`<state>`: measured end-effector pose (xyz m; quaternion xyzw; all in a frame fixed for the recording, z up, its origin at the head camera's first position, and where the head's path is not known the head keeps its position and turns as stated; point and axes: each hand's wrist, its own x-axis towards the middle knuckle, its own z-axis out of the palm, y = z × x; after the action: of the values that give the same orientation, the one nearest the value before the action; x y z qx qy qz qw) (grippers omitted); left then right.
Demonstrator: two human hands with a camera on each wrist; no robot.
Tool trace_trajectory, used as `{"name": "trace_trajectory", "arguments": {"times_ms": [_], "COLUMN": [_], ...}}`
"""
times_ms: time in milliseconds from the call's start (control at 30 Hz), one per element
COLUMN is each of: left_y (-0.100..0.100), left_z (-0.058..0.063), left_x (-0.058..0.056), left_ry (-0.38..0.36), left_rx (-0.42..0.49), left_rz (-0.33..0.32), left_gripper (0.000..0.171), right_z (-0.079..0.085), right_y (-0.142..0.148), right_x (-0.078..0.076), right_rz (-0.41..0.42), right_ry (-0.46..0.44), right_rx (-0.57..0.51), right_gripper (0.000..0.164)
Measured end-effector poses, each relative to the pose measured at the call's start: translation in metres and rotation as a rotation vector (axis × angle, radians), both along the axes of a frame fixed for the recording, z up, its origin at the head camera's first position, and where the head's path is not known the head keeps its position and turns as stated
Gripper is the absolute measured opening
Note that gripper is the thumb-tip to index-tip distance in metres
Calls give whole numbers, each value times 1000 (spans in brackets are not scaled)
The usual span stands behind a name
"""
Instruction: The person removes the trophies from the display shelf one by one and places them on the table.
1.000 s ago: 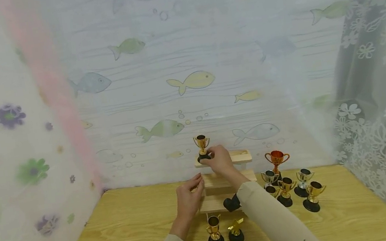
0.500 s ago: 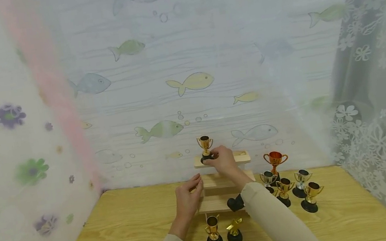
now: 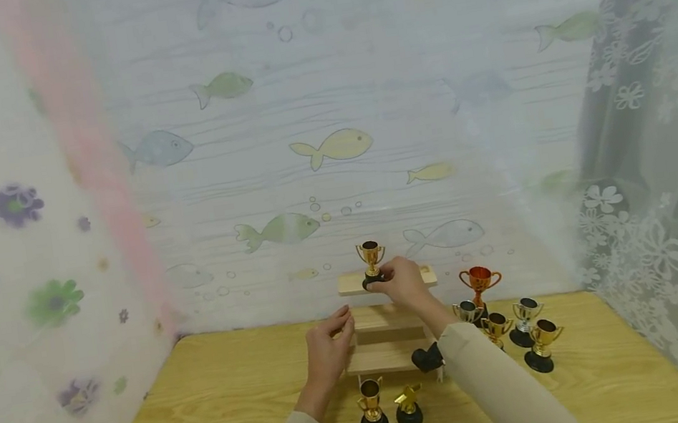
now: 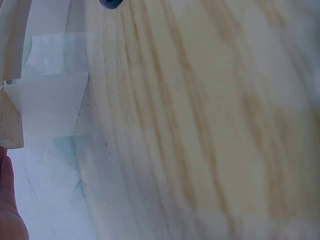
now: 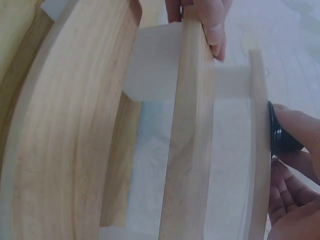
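A small gold trophy cup [image 3: 371, 254] with a black base stands on the top board of a stepped wooden stand [image 3: 386, 315]. My right hand [image 3: 406, 280] pinches that base between thumb and fingers. The right wrist view shows the black base [image 5: 286, 140] right against the top board [image 5: 258, 150]. At the left end of the middle step, my left hand [image 3: 326, 350] holds the stand, with fingers [image 5: 212, 22] on both sides of the board. Only part of the left hand [image 4: 10, 215] shows in the left wrist view.
A gold cup [image 3: 372, 409] and a gold star trophy [image 3: 409, 410] stand before the stand. To its right are a red-orange cup [image 3: 480, 280], a silver cup [image 3: 528, 318], a gold cup [image 3: 543, 349] and others, partly behind the right sleeve. A fish-patterned curtain [image 3: 336, 190] hangs behind the table [image 3: 222, 401].
My right hand has shifted the gold trophy cup rightward along the top board, from its left end toward the middle. The left hand has kept its place at the stand.
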<state>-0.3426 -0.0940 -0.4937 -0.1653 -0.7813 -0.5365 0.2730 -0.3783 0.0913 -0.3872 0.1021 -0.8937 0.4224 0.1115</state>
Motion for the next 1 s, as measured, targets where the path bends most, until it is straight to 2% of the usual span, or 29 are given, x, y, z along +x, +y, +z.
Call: {"name": "trace_trajectory", "arguments": {"times_ms": [467,700,1000], "left_y": [1,1,1], "left_z": [2,3,6], "left_x": [2,2,4], "left_ry": [-18,-9,-25], "left_rx": [2,4,14], "left_rz": [20,12,10], "left_gripper": [22,21,22], "right_z": [1,0,-3], "right_y": [17,24,30], "right_x": [19,31,51], "right_rz": [2,4,13], "right_ry": [57,63,1], "right_rx": [63,59,29], "right_gripper": [30,21,30]}}
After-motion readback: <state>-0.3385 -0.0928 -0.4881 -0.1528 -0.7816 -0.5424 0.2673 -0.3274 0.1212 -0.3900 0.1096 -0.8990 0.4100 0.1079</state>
